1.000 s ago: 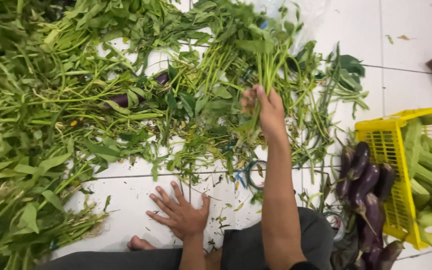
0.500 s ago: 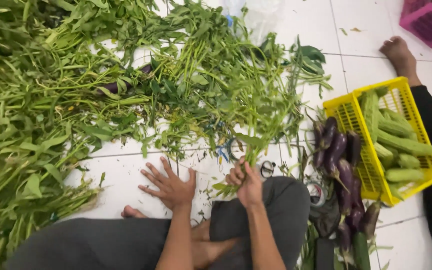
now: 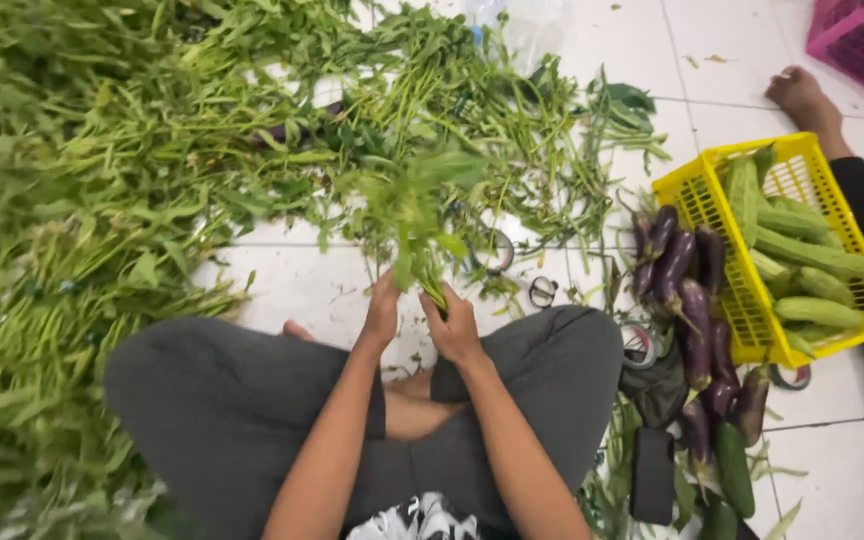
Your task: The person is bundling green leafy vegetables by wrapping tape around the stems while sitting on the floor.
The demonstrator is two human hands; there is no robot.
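I sit cross-legged on a white tiled floor. My right hand (image 3: 454, 325) grips the stem end of a bunch of leafy green stalks (image 3: 417, 205), held upright over my lap; the leaves are blurred. My left hand (image 3: 382, 312) is up against the same stems from the left, fingers closing on them. A big heap of loose green stalks and leaves (image 3: 102, 180) spreads across the floor ahead and to my left.
A yellow crate (image 3: 697, 195) of ridged green gourds stands at right. Purple eggplants (image 3: 687, 300) lie beside it. Rolls of tape (image 3: 542, 291) lie near my right knee, and a dark flat case (image 3: 652, 475) below them. Another person's foot (image 3: 802, 100) and a pink crate (image 3: 857, 45) are at the far right.
My right hand pulled the bunch from the heap back to my lap. My left hand lifted off the floor and joined it on the stems. The view shifted down.
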